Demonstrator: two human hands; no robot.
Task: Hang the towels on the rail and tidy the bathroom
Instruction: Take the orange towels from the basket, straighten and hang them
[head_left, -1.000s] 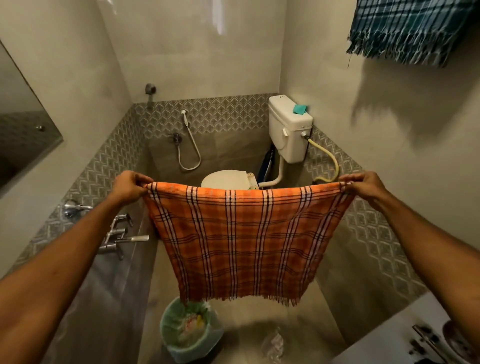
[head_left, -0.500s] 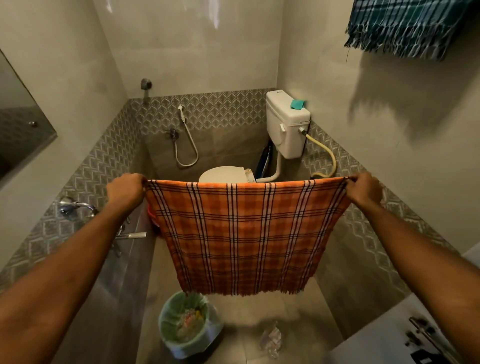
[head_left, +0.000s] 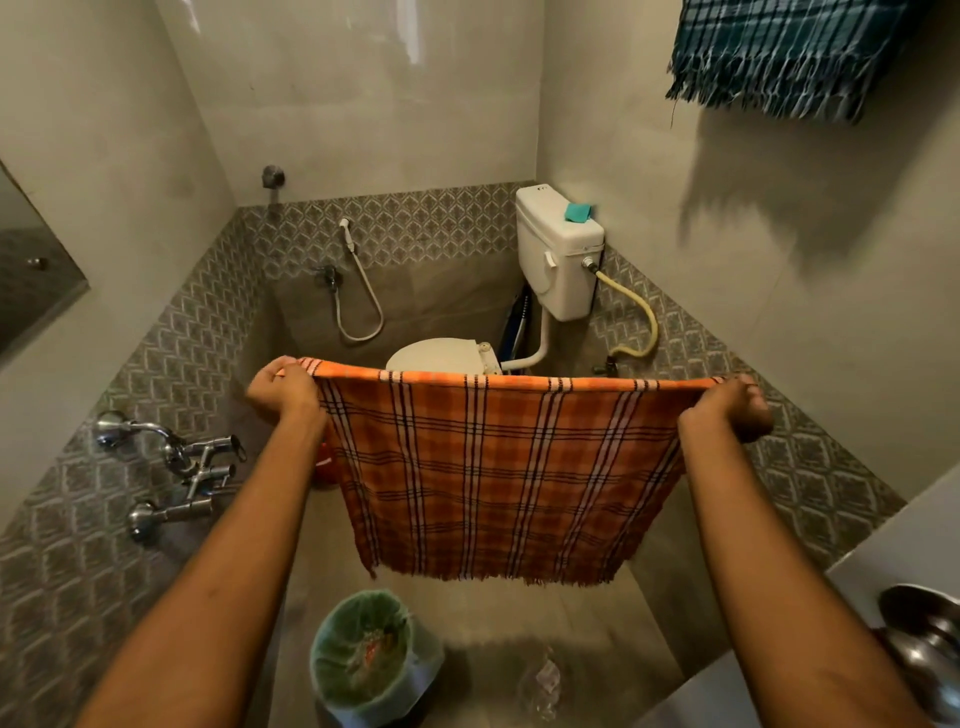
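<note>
The left hand (head_left: 283, 387) and right hand (head_left: 724, 408) pinch the top corners of the orange towel (head_left: 498, 478), stretched level side to side; the teal towel (head_left: 779, 52) hangs high right, nearer the right hand.

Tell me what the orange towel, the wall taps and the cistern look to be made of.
The orange towel: thin woven cloth, probably cotton, matte; it drapes softly and its lower edge is fringed. The wall taps: metal, likely chrome-plated, glossy, with bright highlights. The cistern: seemingly white plastic, smooth with mild sheen and moulded rounded corners; glazed ceramic is possible.
</note>
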